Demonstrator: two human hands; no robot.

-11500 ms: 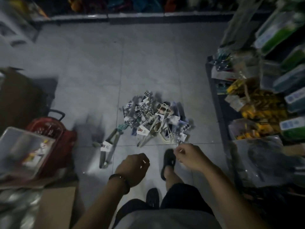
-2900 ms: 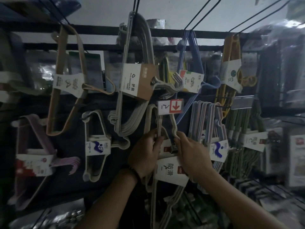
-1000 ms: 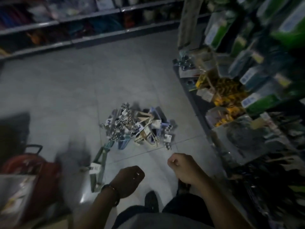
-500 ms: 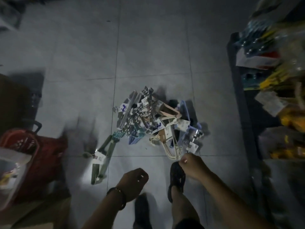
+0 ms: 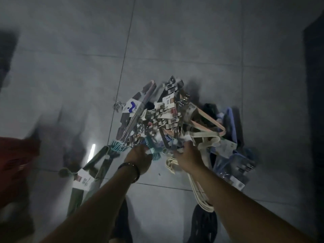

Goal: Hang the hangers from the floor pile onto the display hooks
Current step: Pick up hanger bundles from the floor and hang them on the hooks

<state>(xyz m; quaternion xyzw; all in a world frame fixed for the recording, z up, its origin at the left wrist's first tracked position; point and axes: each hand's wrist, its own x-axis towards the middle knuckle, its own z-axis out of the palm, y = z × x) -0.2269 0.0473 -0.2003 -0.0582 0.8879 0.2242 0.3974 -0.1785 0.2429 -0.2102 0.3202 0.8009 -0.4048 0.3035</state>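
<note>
- Fingers of the left hand [image 5: 138,157] reach into the near edge of the hanger pile [image 5: 168,120]. Their tips are hidden among teal hangers [image 5: 156,156], so it cannot be told whether they grip anything.
- Fingers of the right hand [image 5: 188,155] are also buried in the near side of the pile, just right of the left hand. Their grip cannot be told either.
- Both bare forearms stretch from the near edge of the view toward the pile. A dark wristband [image 5: 130,168] circles the left wrist.
- The pile lies in the middle of a grey tiled floor [image 5: 70,76]. It is a tangle of hanger bundles, many with paper labels.
- On its far side are clip hangers [image 5: 173,88] with small metal clips. On its far left is a grey bundle carrying a white label with a blue mark [image 5: 131,106].
- On its right side, a pink hanger [image 5: 208,123] lies beside blue hangers [image 5: 229,123].
- A cream hanger bundle [image 5: 199,188] runs from the pile toward the near side and passes under the right forearm.
- A green hanger bundle [image 5: 100,163] with a white label lies at the near left, its far end close to the teal hangers.
- A dark shoe [image 5: 203,223] shows at the near edge, below the right forearm.
- A blurred red object [image 5: 15,155] sits at the left edge.
</note>
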